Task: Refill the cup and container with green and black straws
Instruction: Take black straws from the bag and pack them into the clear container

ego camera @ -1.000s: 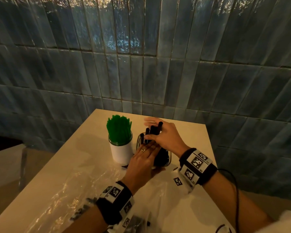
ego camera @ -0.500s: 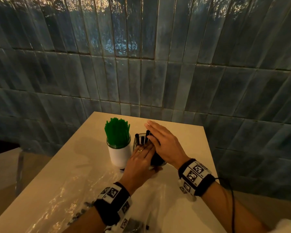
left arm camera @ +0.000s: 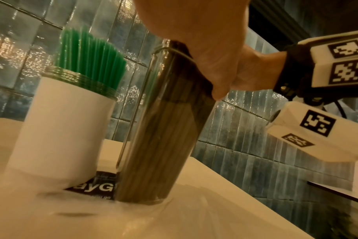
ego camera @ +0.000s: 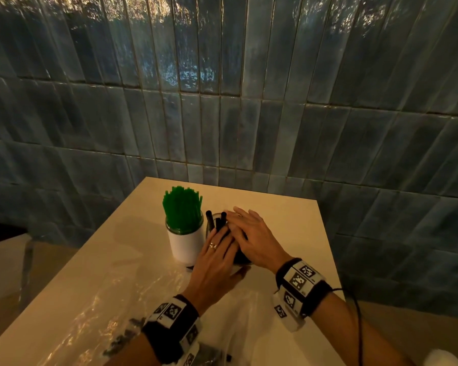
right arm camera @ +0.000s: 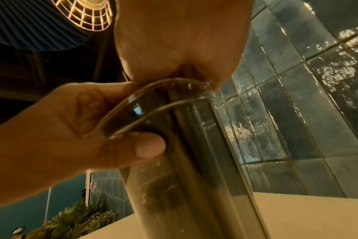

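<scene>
The left hand (ego camera: 217,256) curls its grip round the glass container (left arm camera: 159,129); the right hand (ego camera: 251,237) lies flat, fingers straight, pressing the black straws (ego camera: 217,220) down. Just beside the container, the white cup (ego camera: 186,244) already brims with green straws (ego camera: 182,207). Little seems left. Clear wrapping (ego camera: 111,294) lies nearer on the pale counter (ego camera: 283,207); blue tiles (ego camera: 222,101) behind.

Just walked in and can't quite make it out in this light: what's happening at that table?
A person is refilling straw holders. The left hand grips the clear container of black straws, steadying it on the table, while the right hand lies flat over the straw tops. The white cup beside it is already packed with green straws.
</scene>
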`<state>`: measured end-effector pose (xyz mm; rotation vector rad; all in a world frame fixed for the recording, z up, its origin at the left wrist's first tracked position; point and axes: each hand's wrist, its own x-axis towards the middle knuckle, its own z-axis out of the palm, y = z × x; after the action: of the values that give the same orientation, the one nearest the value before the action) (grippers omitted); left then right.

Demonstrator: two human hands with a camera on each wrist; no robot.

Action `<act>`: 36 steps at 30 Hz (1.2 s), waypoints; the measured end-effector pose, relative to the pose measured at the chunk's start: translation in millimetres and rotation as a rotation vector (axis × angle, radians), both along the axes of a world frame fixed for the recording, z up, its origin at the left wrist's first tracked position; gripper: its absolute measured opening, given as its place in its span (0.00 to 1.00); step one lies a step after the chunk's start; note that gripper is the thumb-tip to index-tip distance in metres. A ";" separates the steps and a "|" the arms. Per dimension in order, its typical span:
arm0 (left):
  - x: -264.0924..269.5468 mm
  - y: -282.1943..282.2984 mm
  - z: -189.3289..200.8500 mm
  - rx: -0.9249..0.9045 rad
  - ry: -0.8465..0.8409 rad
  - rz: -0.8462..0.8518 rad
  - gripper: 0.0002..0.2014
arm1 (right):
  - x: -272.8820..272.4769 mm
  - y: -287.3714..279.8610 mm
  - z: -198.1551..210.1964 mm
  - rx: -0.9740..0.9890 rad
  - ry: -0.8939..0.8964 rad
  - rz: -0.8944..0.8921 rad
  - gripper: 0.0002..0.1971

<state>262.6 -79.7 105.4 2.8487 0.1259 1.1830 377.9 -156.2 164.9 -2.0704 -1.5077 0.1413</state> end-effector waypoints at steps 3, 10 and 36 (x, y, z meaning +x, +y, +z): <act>-6.1 0.0 -2.6 -0.107 -0.116 0.001 0.33 | 6.1 -1.0 -2.0 0.029 0.065 -0.016 0.22; -4.8 15.8 11.5 -1.082 -0.033 -0.025 0.67 | 13.3 -8.8 -8.9 0.008 -0.097 0.089 0.23; 2.5 38.9 21.9 -0.980 0.212 -0.081 0.62 | -3.9 -10.1 -4.3 -0.205 -0.282 -0.050 0.40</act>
<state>265.1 -40.8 127.2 2.0498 0.4476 0.5442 374.0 -166.3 160.5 -2.3696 -1.6628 -0.0179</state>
